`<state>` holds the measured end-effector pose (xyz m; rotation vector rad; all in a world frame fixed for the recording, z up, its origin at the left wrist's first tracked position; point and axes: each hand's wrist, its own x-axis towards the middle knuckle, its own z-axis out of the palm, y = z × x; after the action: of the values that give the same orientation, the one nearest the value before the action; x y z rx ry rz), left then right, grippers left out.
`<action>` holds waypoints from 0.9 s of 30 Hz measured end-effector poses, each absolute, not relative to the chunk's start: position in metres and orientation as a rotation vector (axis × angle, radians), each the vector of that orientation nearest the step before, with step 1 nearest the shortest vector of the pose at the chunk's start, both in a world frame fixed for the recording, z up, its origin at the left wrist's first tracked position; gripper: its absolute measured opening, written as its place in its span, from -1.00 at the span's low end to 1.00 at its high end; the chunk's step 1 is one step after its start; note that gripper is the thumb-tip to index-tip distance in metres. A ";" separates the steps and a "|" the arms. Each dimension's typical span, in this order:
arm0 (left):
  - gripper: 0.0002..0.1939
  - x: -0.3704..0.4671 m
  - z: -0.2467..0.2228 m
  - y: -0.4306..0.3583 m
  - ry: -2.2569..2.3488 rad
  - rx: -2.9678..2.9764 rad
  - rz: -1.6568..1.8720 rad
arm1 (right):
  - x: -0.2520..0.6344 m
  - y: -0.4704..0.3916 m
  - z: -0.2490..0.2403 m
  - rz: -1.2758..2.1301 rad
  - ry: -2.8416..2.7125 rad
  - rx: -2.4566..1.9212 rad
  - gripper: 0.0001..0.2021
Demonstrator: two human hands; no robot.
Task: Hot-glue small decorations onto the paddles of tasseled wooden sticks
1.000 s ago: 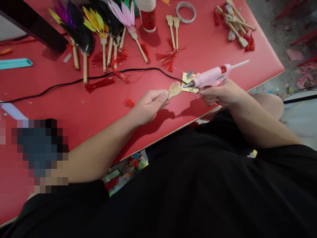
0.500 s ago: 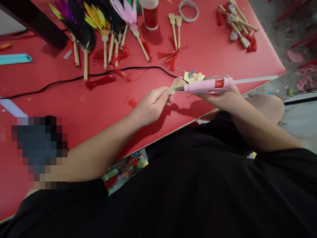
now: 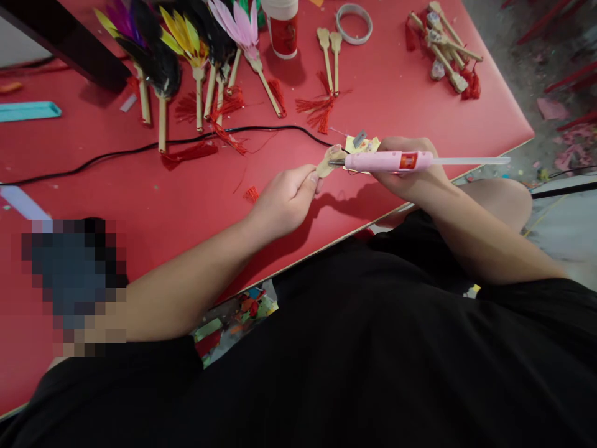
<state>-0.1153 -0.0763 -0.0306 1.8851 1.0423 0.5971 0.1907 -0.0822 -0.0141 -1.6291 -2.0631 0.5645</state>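
My left hand (image 3: 291, 196) pinches a small pale tan piece (image 3: 326, 167) with an uneven edge between thumb and fingers. In my right hand (image 3: 413, 177) is a pink glue gun (image 3: 380, 162), held level with its metal nozzle at the face of that piece. A clear glue stick (image 3: 471, 160) sticks out of the gun's back end. Right behind the gun lies a yellow paper (image 3: 368, 144) with a small grey metal blade (image 3: 359, 138) on it. The fingers under the gun are partly hidden.
Feather fans with wooden handles (image 3: 199, 93) and red tassels lie at the back left. A black cord (image 3: 153, 145) crosses the red table (image 3: 196, 193). Farther back are a cup (image 3: 283, 31), a tape roll (image 3: 354, 40), two wooden handles (image 3: 329, 59) and a handle pile (image 3: 450, 53).
The glue gun has shifted slightly left, its nozzle now farther over the tan piece. That piece is turned so more of its face shows. My left hand has barely moved.
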 end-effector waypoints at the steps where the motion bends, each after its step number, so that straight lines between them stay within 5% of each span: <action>1: -0.62 -0.115 -0.030 -0.077 1.054 1.902 0.585 | 0.190 -0.081 -0.013 0.561 -2.072 -1.628 -0.69; 8: -0.64 -0.117 -0.027 -0.076 1.074 2.011 0.559 | 0.192 -0.075 -0.010 0.600 -2.086 -1.558 -0.71; 17: -0.67 -0.121 -0.027 -0.070 1.005 2.141 0.552 | 0.201 -0.072 -0.001 0.944 -1.917 -1.441 -0.44; 27: -0.59 -0.124 -0.029 -0.065 0.970 2.030 0.665 | 0.224 -0.065 0.002 1.253 -1.722 -1.531 -0.52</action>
<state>-0.1241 -0.0651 -0.0287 2.0297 0.9704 0.6645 0.2242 -0.0654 0.0019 -1.5308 -1.7222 1.2534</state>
